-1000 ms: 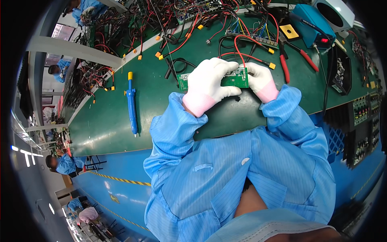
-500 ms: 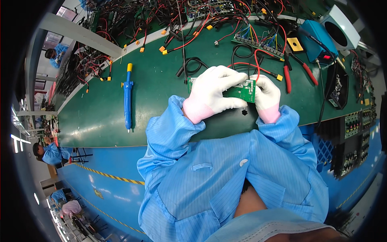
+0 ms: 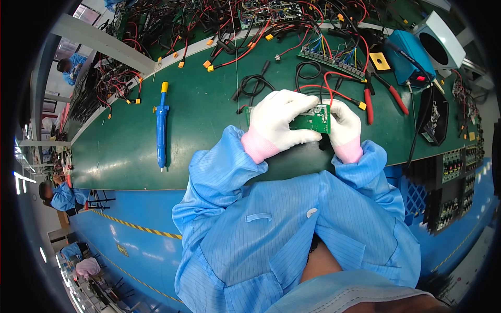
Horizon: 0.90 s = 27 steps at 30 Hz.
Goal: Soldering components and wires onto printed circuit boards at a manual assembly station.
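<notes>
Both of my hands wear white gloves with pink cuffs. Between them is a green circuit board (image 3: 313,123), held above the bench near its front edge. My left hand (image 3: 279,119) grips it across the top, fingers over the far edge and thumb along the near edge. Closed round the board's right end is my right hand (image 3: 344,125); its fingertips are partly hidden behind the board. Red and black wires (image 3: 329,86) run from the board toward the back, one ending in a yellow connector (image 3: 362,105). A coiled black cable (image 3: 255,84) lies just beyond my left hand.
On the green bench (image 3: 209,120) a blue desoldering pump (image 3: 162,130) lies at left. Right of my hands are red-handled pliers (image 3: 383,99), a blue soldering station (image 3: 409,55) and a black tray (image 3: 436,117). A wired board (image 3: 334,63) and tangled cables lie behind.
The view has shifted slightly. The dark piece below the board no longer shows clearly, and the wires behind it lie a little differently. Both hands keep hold of the circuit board.
</notes>
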Each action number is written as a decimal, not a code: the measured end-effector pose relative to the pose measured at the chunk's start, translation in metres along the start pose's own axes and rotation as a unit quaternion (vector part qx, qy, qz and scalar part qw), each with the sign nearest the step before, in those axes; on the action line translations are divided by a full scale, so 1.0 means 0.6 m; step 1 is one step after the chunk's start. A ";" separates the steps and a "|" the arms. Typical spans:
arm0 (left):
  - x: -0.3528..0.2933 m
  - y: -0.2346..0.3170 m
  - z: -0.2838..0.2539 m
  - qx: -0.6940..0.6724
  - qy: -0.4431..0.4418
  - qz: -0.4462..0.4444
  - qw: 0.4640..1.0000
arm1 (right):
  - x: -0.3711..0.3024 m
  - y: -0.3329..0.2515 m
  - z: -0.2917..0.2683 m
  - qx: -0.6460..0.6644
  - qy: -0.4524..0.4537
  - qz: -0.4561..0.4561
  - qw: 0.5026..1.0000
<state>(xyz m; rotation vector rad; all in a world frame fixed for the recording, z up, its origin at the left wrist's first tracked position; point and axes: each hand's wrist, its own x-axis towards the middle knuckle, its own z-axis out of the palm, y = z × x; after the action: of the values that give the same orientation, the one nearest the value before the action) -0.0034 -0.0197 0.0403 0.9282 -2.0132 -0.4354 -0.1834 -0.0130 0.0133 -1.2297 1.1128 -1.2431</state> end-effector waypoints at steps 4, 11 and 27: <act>0.014 0.010 0.006 0.106 -0.055 -0.002 0.993 | 0.003 0.004 -0.017 0.005 -0.008 0.075 0.997; 0.022 0.006 -0.003 0.155 -0.127 0.001 0.980 | 0.010 0.027 -0.032 0.127 -0.056 0.108 0.984; 0.009 -0.013 -0.002 0.251 -0.257 0.003 0.933 | -0.004 0.003 -0.054 0.043 -0.126 0.195 0.972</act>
<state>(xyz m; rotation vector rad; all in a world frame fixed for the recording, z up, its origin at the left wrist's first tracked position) -0.0009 -0.0288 0.0392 1.2031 -2.6821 -0.1627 -0.2155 -0.0120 0.0099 -1.0110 1.0386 -0.8044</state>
